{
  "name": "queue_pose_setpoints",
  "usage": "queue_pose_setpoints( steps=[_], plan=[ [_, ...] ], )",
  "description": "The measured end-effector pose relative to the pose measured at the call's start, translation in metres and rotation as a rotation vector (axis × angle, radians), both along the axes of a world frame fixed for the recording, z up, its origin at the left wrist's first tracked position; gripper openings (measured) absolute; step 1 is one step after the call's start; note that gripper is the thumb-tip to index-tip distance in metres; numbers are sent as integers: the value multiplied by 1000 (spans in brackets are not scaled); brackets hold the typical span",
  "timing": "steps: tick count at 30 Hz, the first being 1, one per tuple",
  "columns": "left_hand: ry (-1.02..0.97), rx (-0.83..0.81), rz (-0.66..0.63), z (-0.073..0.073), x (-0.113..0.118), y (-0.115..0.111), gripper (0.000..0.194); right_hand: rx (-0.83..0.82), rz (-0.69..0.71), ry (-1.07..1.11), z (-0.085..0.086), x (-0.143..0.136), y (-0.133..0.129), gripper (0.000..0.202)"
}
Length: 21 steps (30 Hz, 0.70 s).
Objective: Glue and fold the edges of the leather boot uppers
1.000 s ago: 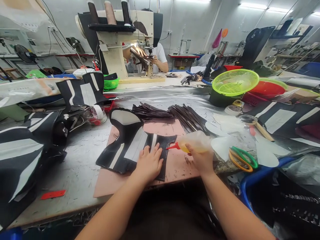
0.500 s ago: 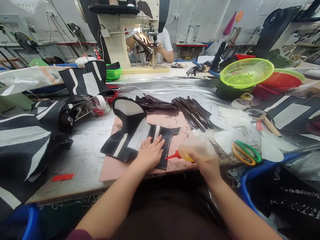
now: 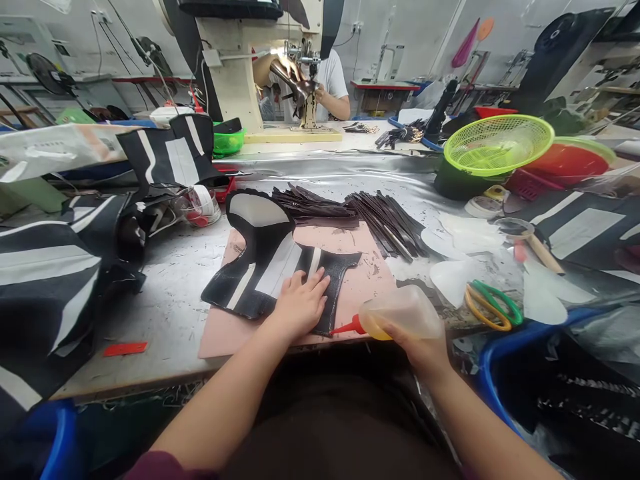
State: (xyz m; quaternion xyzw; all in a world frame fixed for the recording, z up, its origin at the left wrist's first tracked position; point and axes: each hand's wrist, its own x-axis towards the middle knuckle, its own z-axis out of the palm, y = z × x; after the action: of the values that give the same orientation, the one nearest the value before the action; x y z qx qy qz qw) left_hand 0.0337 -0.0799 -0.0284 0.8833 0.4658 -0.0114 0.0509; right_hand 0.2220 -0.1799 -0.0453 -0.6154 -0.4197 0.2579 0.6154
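Note:
A black leather piece point(image 3: 265, 233) with white strips and a grey patch lies flat on a pink board point(image 3: 230, 337). My left hand point(image 3: 303, 303) rests on its right part, fingers spread, palm down. In my right hand point(image 3: 420, 343) is a translucent squeeze bottle point(image 3: 405, 310) holding yellowish liquid, tilted to the left. Its red nozzle points at the piece's lower right corner and appears to touch the edge there. Dark narrow strips point(image 3: 385, 223) lie in two bundles behind the board.
Green and orange scissors point(image 3: 493, 303) lie right of the bottle, near white cut pieces point(image 3: 455, 280). More black pieces point(image 3: 45, 287) are stacked at left. Behind stands a sewing machine point(image 3: 230, 73) with a person point(image 3: 333, 87) working at it. A blue bin point(image 3: 493, 373) is at lower right.
My right hand and the bottle have moved slightly down and right, and the nozzle tip has slid down the piece's right edge to its corner. My left hand stays in place.

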Motion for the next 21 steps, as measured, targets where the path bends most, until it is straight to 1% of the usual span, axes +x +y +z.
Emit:
queue_pose_setpoints(
  steps=[3, 8, 11, 17, 21],
  plan=[
    [-5, 2, 0, -1, 0, 0, 45, -10, -34, 29, 1, -2, -2, 51],
    [-14, 12, -5, -2, 0, 0, 45, -24, 0, -21, -4, 6, 3, 49],
    [-16, 14, -10, -1, -1, 0, 45, -16, -65, -87, -3, 11, 10, 49],
    [-23, 15, -1, -2, -1, 0, 44, 34, -196, -228, -1, 15, 32, 57],
    [-23, 24, -2, -2, -2, 0, 44, 11, -269, -313, 1, 19, 49, 63]
  ],
)
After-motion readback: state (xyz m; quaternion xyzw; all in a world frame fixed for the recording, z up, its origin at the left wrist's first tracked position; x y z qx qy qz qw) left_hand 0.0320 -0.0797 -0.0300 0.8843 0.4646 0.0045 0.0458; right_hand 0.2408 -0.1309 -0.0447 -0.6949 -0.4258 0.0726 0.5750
